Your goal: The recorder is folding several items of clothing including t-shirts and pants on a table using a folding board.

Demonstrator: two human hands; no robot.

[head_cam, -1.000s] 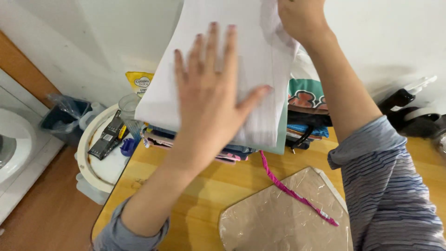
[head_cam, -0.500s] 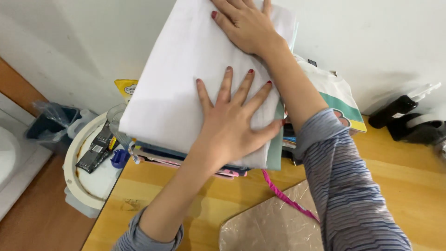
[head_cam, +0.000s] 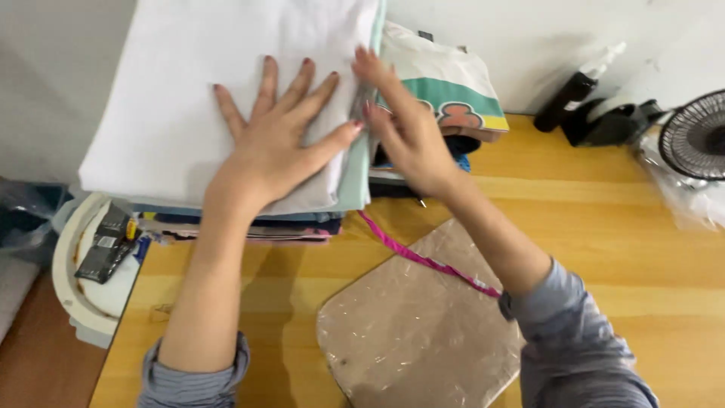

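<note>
A folded white garment (head_cam: 181,98) lies on top of a stack of folded clothes (head_cam: 249,223) at the back left of a wooden table (head_cam: 604,249). My left hand (head_cam: 276,140) rests flat on the white garment with fingers spread. My right hand (head_cam: 404,125) is at the stack's right edge, fingertips touching the side of the white and pale green layers (head_cam: 355,170). Right beside it sits a second pile topped by a folded garment with green and yellow stripes (head_cam: 445,87).
A plastic-wrapped brown board (head_cam: 415,332) lies near the front, with a pink cord (head_cam: 423,258) across it. A black spray bottle (head_cam: 574,89) and black tool (head_cam: 615,125) stand at the back right, a small fan (head_cam: 695,136) at the right edge. A white round tub (head_cam: 83,264) sits left of the table.
My right hand came down from the top of the white garment to the stack's right edge. My left hand stays flat on the garment. The camera view has dropped lower over the table.
</note>
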